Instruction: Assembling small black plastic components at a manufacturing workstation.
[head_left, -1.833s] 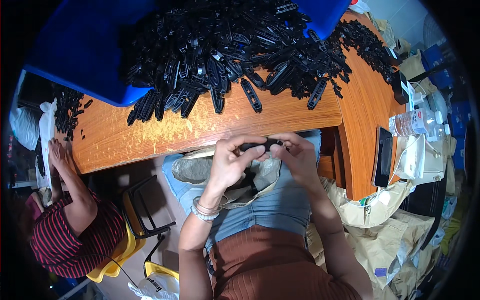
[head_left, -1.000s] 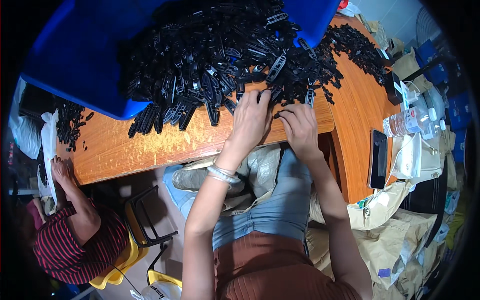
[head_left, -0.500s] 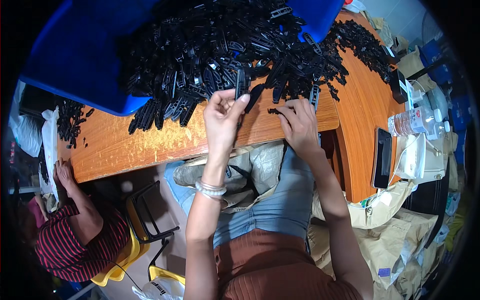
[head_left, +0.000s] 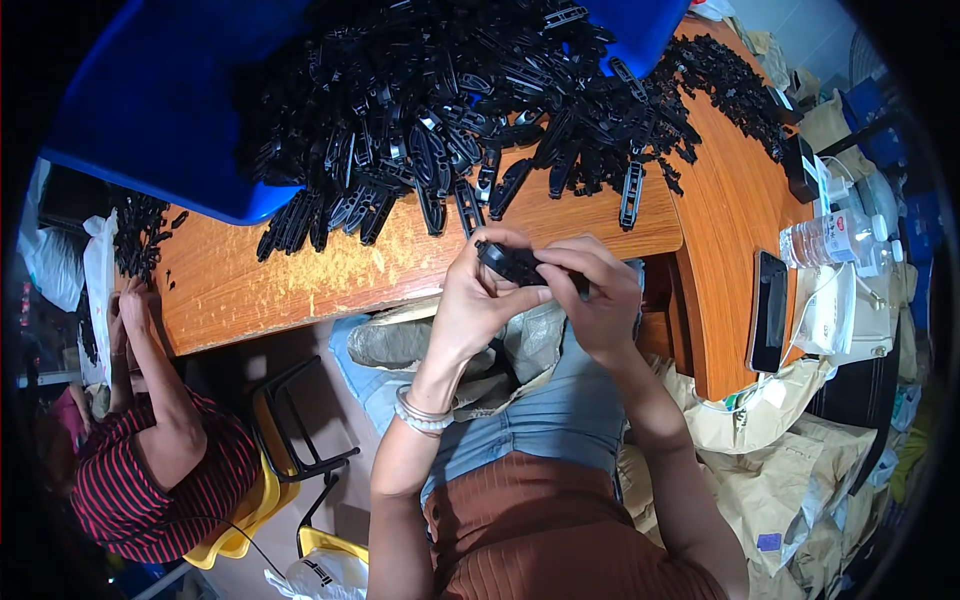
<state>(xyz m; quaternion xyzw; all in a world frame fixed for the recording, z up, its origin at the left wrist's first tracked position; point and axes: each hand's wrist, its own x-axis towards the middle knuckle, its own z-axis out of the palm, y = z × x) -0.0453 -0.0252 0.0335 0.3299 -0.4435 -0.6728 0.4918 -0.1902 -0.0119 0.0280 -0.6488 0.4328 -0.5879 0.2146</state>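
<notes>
Both hands meet in front of the table edge, above my lap. My left hand (head_left: 478,305) is closed round a long black plastic part (head_left: 503,262), which lies across its fingers. From the other side my right hand (head_left: 600,290) pinches at the same part; a small black piece may be between its fingertips, but they cover it. Just beyond my hands a large pile of black plastic parts (head_left: 400,120) spreads over the wooden table (head_left: 330,285). One long slotted part (head_left: 631,195) lies apart near the front edge.
A blue bin (head_left: 150,130) is tipped behind the pile. Smaller black pieces (head_left: 725,90) cover the table's right side, near a phone (head_left: 767,310) and clear bottles (head_left: 830,240). At left, a person in a striped top (head_left: 160,470) works beside more black parts. A paper sack (head_left: 760,410) stands at right.
My hands have come together and drawn nearer me. The long part, upright in my left hand before, now lies tilted between both hands. The person at left has shifted an arm.
</notes>
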